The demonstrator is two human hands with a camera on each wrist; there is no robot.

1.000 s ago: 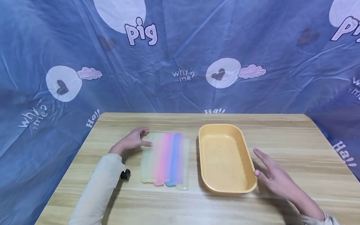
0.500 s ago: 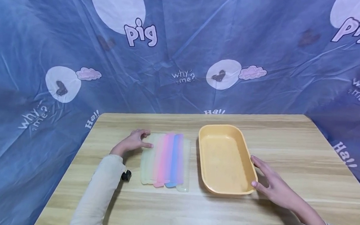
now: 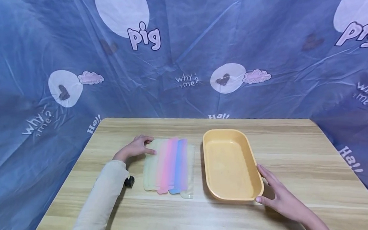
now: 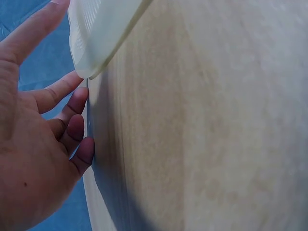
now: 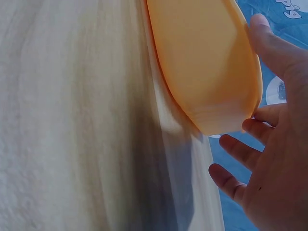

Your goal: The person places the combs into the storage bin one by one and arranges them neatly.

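Note:
Several flat plastic combs (image 3: 172,166) lie overlapped in a row on the table, pale green at the left, then pink, blue, purple and pale again. At the row's far left corner is my left hand (image 3: 136,147), its thumb over the outermost comb. In the left wrist view, the index finger touches the end of a pale comb (image 4: 106,33); the other fingers bend loosely beside it. An orange-yellow tray (image 3: 229,197) stands right of the combs. My right hand (image 3: 279,196) rests thumb and fingertips against its right side near the front corner, fingers spread (image 5: 230,185).
The wood-grain table (image 3: 153,217) carries the combs and tray, with a strip of bare wood between them. A blue printed cloth (image 3: 187,52) hangs behind the table and at both sides. A small black device (image 3: 129,181) sits at the left wrist.
My right hand has moved left and a little nearer, from beside the tray to its side. The left hand has stayed at the combs' corner. Tray and combs look unmoved.

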